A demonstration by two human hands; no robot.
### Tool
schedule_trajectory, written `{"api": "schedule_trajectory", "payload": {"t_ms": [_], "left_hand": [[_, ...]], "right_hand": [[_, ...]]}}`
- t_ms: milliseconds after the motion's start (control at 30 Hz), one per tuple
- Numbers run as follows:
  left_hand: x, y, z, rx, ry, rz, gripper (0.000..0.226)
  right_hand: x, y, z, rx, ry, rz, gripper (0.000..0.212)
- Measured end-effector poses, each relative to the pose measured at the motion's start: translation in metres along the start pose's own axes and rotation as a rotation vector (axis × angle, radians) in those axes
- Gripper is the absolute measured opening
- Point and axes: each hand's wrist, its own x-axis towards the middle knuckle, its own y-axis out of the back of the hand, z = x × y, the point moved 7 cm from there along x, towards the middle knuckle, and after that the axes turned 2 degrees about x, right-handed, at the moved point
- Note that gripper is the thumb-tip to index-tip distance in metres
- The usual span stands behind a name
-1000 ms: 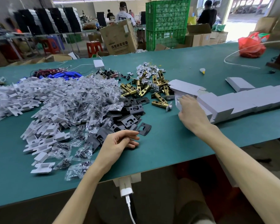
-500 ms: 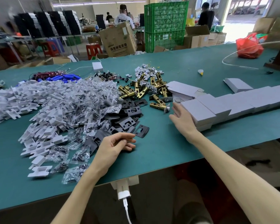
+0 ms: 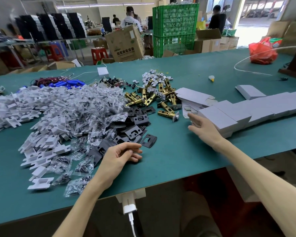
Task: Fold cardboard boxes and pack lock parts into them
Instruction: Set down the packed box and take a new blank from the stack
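Seemingly between folds, the right hand [image 3: 205, 130] hovers open, fingers spread, beside the flat cardboard blanks [image 3: 193, 98] and folded boxes [image 3: 229, 115], while the left hand [image 3: 121, 156] rests loosely curled, apparently empty, by the black plates [image 3: 137, 120]; next probably comes pinching one blank to fold.

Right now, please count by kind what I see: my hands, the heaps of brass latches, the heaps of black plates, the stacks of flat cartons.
Hands: 2, left hand and right hand
Brass latch heap: 1
Black plate heap: 1
Flat carton stack: 1
Total: 5
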Motion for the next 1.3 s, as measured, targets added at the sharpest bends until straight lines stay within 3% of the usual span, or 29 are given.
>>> {"api": "schedule_trajectory", "payload": {"t_ms": [333, 767, 933, 1167, 1300], "left_hand": [[0.001, -0.002, 0.002, 0.027, 0.002, -0.005, 0.034], [0.001, -0.004, 0.004, 0.033, -0.002, 0.000, 0.034], [0.001, -0.004, 0.003, 0.042, -0.004, -0.001, 0.035], [0.001, -0.006, 0.004, 0.065, -0.003, 0.009, 0.035], [0.002, -0.005, 0.003, 0.050, 0.013, 0.026, 0.034]], "right_hand": [[0.002, 0.051, 0.023, -0.023, -0.034, 0.108, 0.055], [0.005, 0.022, 0.004, -0.067, 0.019, 0.102, 0.057], [0.009, -0.010, -0.010, -0.125, 0.055, 0.002, 0.056], [0.054, 0.002, -0.030, -0.624, 0.143, 0.168, 0.050], [0.093, 0.021, -0.021, -0.941, 0.042, 0.142, 0.050]]}}
